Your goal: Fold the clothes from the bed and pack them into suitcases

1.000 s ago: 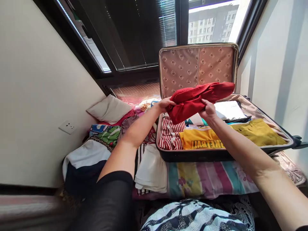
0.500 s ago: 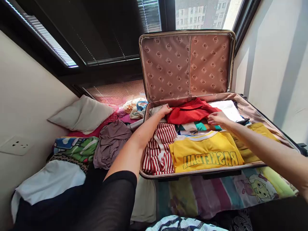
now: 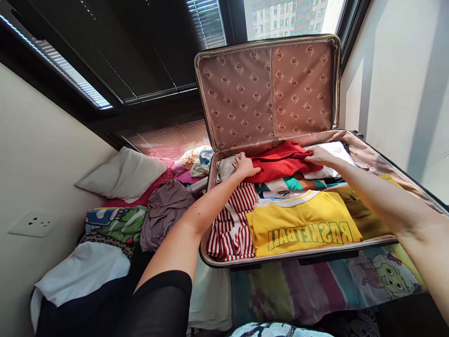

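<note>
An open suitcase [image 3: 224, 263] holds folded clothes. Along its back side lies a red garment [image 3: 277, 164]. My left hand [image 3: 246, 167] rests at that garment's left end, thumb and fingers apart, next to a beige cloth [image 3: 225, 168]. At the opposite end, my right hand [image 3: 318, 156] pinches the red fabric's edge, close to a white garment [image 3: 336, 153]. In front of the red piece lie a red-and-white striped garment [image 3: 233, 231], a yellow shirt [image 3: 301, 222] printed with BASKETBALL, and mustard-brown clothing [image 3: 368, 215].
The raised suitcase lid [image 3: 242, 93] stands against the window side. To the left are a pale pillow [image 3: 122, 175], a mauve cloth [image 3: 166, 210] and a white garment [image 3: 84, 269]. A striped cover [image 3: 291, 285] lies beneath the suitcase; a wall [image 3: 396, 103] borders the right.
My right hand has moved up and back with the red garment's right edge, uncovering more white fabric. My left hand's fingers have spread from a closed grip. The view has shifted slightly.
</note>
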`<state>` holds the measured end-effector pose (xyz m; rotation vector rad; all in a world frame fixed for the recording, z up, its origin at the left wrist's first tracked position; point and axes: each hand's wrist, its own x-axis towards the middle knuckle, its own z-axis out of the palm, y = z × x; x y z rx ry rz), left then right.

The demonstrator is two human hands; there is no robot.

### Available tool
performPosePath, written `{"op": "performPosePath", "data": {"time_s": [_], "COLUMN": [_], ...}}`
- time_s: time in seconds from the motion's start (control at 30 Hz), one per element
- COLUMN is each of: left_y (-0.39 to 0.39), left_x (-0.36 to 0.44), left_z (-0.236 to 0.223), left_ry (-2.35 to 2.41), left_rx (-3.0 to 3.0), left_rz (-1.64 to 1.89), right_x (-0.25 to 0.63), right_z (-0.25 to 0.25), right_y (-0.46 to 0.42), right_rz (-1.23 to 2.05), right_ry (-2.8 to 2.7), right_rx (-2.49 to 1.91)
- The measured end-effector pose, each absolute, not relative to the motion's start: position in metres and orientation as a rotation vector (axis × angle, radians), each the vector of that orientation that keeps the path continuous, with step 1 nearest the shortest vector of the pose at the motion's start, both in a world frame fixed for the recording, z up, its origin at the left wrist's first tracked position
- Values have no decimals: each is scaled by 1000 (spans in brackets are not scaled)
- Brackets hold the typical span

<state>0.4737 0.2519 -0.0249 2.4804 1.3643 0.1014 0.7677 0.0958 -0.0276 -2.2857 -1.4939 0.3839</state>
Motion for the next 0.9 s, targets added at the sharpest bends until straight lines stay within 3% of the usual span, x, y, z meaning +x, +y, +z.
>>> {"op": "performPosePath", "data": {"time_s": [0.2,0.4,0.47,0.63,0.9], "left_y": [256,277,279,276,275], "left_x": [482,466,457,448,459], "left_z": [-32,-34,-38,-45,-29], "left_ry": [1251,1096,1179,1384,1351], "left_rx": [2563,2018,1914,1901,2028], "left_rz": [126,626,645,547,541], "right_x": [763,762,764,758,769], "right_z": [-15,9,10,-18,-27], "right_y": [120,141,148,159,163], "right_rz": [372,613,665,388,223], "right_ry": [-1475,-1422,-1415,-1440,-1600], "right_rx": [-2372,-1842,-1802,-2278,-2522]}}
